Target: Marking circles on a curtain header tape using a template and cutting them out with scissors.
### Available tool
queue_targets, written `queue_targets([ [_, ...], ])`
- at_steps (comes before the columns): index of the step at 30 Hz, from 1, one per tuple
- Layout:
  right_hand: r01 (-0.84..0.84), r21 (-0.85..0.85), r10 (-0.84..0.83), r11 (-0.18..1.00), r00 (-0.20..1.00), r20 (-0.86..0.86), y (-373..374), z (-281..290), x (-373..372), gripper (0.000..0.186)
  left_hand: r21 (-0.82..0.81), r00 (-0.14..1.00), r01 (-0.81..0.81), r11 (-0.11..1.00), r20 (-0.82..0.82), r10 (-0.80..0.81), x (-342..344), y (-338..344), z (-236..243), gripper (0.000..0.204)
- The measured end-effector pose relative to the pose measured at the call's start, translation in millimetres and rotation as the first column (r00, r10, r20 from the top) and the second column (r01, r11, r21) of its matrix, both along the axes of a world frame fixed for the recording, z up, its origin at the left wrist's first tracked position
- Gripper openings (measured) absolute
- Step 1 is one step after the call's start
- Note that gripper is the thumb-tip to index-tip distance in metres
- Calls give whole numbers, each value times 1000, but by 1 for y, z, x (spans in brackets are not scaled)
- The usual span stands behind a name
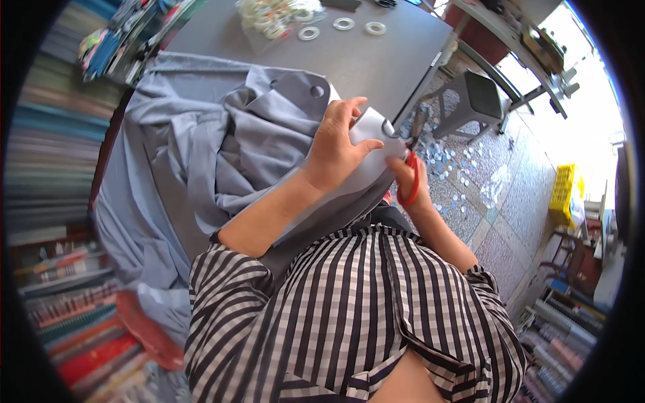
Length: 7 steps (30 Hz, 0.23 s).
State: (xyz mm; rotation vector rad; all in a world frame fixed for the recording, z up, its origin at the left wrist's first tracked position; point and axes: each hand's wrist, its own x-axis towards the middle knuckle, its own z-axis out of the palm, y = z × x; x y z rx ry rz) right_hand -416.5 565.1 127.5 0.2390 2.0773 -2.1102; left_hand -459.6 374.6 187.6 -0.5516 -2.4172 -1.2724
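Observation:
A grey-blue curtain fabric [262, 127] lies heaped over the table, with round holes along its top band. My left hand [336, 148] is closed on the band's edge near its pale underside [373, 127], thumb on the cloth, fingers bent around it. Beside the thumb a dark-edged cut hole shows in the band. My right hand [411, 185] grips scissors [411, 180] by their red handles. Their blades point away from me, close to the edge of the band. Whether the blades touch cloth I cannot tell.
On the grey table [396, 54] lie a few white rings [343, 24] by a clear bag of several more [275, 19]. Round cloth scraps [443, 161] litter the floor at right, near a grey stool [470, 104]. Farther right stands a yellow crate [566, 195]. Fabric shelves [54, 168] line the left.

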Motion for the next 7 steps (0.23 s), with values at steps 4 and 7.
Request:
queue_targets([
  [4, 49, -7, -50, 999, 996, -71, -3, 6, -26, 28, 304, 719, 124, 945, 628, -297, 4, -79, -12, 68],
  [7, -18, -95, 6, 995, 992, -125, -12, 5, -40, 29, 172, 436, 243, 955, 860, -266, 26, -126, -28, 86],
])
